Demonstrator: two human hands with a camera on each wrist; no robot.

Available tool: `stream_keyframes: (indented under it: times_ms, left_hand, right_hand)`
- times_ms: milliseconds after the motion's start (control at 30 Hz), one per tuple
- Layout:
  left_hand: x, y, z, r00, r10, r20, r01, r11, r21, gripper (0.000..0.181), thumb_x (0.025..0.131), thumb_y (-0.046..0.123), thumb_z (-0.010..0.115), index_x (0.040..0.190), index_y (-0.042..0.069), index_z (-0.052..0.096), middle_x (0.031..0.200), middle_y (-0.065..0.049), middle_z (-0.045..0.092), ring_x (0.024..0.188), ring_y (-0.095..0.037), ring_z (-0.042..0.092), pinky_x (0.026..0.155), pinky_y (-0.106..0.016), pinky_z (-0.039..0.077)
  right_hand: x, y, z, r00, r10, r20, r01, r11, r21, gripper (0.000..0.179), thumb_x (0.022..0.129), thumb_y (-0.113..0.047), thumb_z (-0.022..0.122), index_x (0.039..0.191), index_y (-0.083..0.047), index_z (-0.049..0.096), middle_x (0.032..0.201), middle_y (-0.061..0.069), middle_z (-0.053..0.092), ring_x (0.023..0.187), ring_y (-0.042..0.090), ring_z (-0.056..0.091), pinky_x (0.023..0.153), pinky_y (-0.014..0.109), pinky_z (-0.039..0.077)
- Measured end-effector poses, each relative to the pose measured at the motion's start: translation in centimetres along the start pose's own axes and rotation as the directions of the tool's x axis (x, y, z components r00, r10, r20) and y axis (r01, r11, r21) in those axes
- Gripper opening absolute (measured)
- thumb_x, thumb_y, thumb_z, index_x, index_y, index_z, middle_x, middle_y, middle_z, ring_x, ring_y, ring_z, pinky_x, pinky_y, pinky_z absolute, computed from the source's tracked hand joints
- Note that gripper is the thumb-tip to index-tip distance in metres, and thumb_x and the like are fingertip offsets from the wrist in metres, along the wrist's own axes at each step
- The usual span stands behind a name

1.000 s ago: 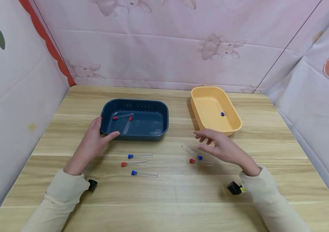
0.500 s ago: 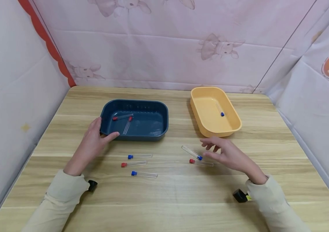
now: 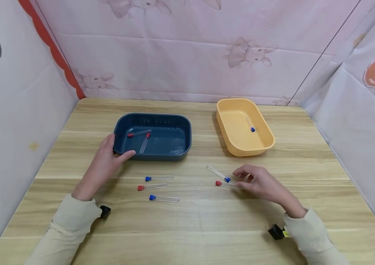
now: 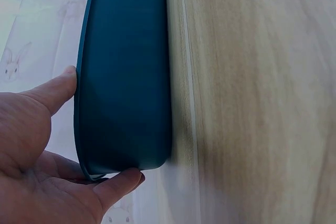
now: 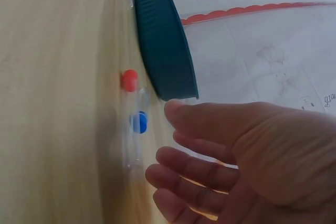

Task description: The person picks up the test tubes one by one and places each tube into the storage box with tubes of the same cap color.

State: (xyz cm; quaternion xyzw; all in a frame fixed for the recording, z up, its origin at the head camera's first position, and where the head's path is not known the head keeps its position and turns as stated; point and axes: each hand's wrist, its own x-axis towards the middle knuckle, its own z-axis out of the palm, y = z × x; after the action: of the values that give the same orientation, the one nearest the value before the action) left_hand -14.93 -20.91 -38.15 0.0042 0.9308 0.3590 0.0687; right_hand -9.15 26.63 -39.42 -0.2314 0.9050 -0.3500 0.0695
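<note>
- Gripping the near left corner of the dark blue tray [image 3: 174, 141] with the left hand [image 3: 103, 160], pressing thumb and fingers to either side of that corner.
- Holding the right hand [image 3: 260, 182] low over the wooden table [image 3: 200, 228], well apart from the left, leaving a gap between thumb and fingers.
- Having the right thumb over the clear end of the right red-capped tube [image 3: 228, 185], perhaps touching it, perhaps only hiding it from the head camera.
- Showing the right blue-capped tube [image 3: 218, 173] lying aslant just beside that red-capped one, pointing its cap toward the right hand.
- Showing three more tubes lying on the table, near side of the dark blue tray: the middle red-capped tube [image 3: 152, 187] between the upper blue-capped tube [image 3: 159, 178] and the lower blue-capped tube [image 3: 164, 199], all pointing caps left.
- Bearing two red-capped tubes [image 3: 139, 133] inside the dark blue tray.
- Bearing a single blue-capped tube [image 3: 252, 129] inside the yellow tray [image 3: 240, 140], beyond the right hand and apart from it.
- Wearing cream sleeves [image 3: 71, 219], with a black block [image 3: 105, 212] at each cuff.
- Backing the table with pink rabbit-printed cloth [image 3: 187, 62].
</note>
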Motion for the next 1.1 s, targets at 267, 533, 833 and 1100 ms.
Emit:
stream_keyframes:
  times_ms: [267, 533, 833, 1100]
  left_hand:
    - [-0.1, 0.1, -0.1, 1.0, 0.005, 0.002, -0.005, 1.0, -0.007, 0.102, 0.102, 0.049, 0.062, 0.162, -0.006, 0.0, 0.167, -0.033, 0.006, 0.15, -0.053, 0.016, 0.115, -0.068, 0.025]
    - [-0.2, 0.1, 0.0, 1.0, 0.004, -0.014, -0.004, 1.0, -0.006, 0.102, 0.102, 0.048, 0.064, 0.162, -0.005, 0.001, 0.167, -0.032, 0.007, 0.15, -0.052, 0.017, 0.115, -0.068, 0.026]
    - [-0.1, 0.0, 0.1, 1.0, 0.014, -0.017, -0.014, 1.0, -0.006, 0.102, 0.102, 0.048, 0.064, 0.163, -0.005, 0.001, 0.167, -0.032, 0.008, 0.15, -0.052, 0.019, 0.115, -0.068, 0.027]
    - [-0.1, 0.0, 0.1, 1.0, 0.009, -0.015, -0.009, 1.0, -0.014, 0.102, 0.102, 0.048, 0.063, 0.163, -0.004, 0.001, 0.167, -0.031, 0.007, 0.151, -0.052, 0.017, 0.115, -0.068, 0.026]
  right_hand:
    - [-0.1, 0.0, 0.6, 0.998, 0.048, 0.031, -0.047, 0.999, -0.022, 0.017, 0.089, -0.003, 0.08, 0.105, -0.003, 0.073, 0.093, -0.002, 0.07, 0.083, 0.01, 0.063, 0.072, 0.028, 0.057]
    - [-0.1, -0.5, 1.0, 0.997, 0.061, 0.046, -0.061, 0.998, -0.002, 0.013, 0.088, -0.004, 0.082, 0.097, -0.007, 0.073, 0.086, -0.006, 0.067, 0.077, 0.008, 0.061, 0.067, 0.025, 0.055]
    - [-0.1, -0.6, 1.2, 0.993, 0.064, 0.103, -0.064, 0.998, -0.005, 0.01, 0.09, -0.005, 0.079, 0.096, -0.008, 0.072, 0.084, -0.007, 0.066, 0.074, 0.006, 0.058, 0.064, 0.024, 0.053]
    - [0.0, -0.8, 1.5, 0.99, 0.079, 0.118, -0.08, 0.997, 0.005, 0.008, 0.091, -0.003, 0.078, 0.095, -0.007, 0.072, 0.081, -0.008, 0.065, 0.072, 0.005, 0.057, 0.063, 0.023, 0.052]
